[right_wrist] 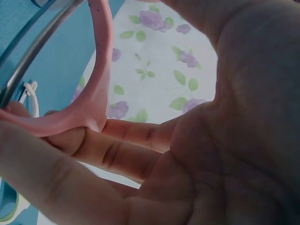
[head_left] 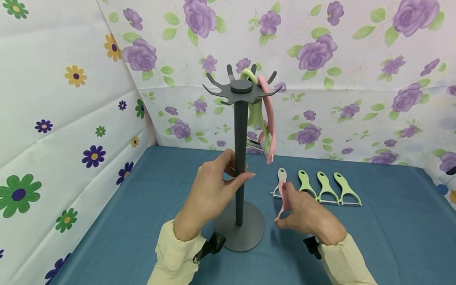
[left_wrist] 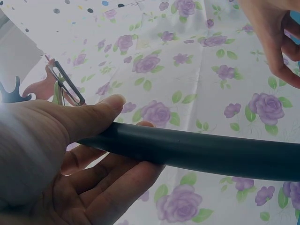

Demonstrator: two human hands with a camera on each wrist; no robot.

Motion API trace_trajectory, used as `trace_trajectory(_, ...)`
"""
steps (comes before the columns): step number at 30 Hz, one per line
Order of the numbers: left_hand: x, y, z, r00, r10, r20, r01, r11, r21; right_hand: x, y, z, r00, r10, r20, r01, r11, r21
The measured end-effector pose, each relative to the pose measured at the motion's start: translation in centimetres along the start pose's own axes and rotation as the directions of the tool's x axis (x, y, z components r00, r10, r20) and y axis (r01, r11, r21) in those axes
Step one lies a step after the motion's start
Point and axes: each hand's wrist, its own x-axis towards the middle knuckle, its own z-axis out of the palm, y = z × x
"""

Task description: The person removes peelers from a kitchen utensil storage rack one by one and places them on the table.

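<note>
Two sleeves (head_left: 176, 259), cut off by the lower edge, end at the left hand (head_left: 208, 192), which grips the pole (head_left: 240, 138) with its fingertips partly hidden behind it, and the right hand (head_left: 309, 209), whose fingers pinch the pink peeler (head_left: 285, 200) to the right of the base (head_left: 249, 235); the right-wrist view crops that peeler. At the hooks (head_left: 221, 92), a hung green peeler (head_left: 254, 114) and a hung pink peeler (head_left: 271, 122) overlap, their blades hard to separate. On the blue cloth (head_left: 402, 225), the pink peeler hides part of the white peeler (head_left: 282, 174) and the right hand part of the leftmost of three green peelers (head_left: 323, 183), with room for moving to their right.
</note>
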Motion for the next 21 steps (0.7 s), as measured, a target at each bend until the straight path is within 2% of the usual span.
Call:
trace_trajectory(6,0.03,0.03,0.00,1.000,-0.001,0.003,0.001,1.000,-0.006,0.17,-0.01,0.28,1.000,0.028,0.009,-0.028,1.000,-0.008)
trace_trajectory(21,0.01,0.11,-0.07,1.000,0.003,0.003,-0.003,1.000,-0.011,0.63,0.32,0.65,0.999,0.029,0.024,-0.029,1.000,-0.008)
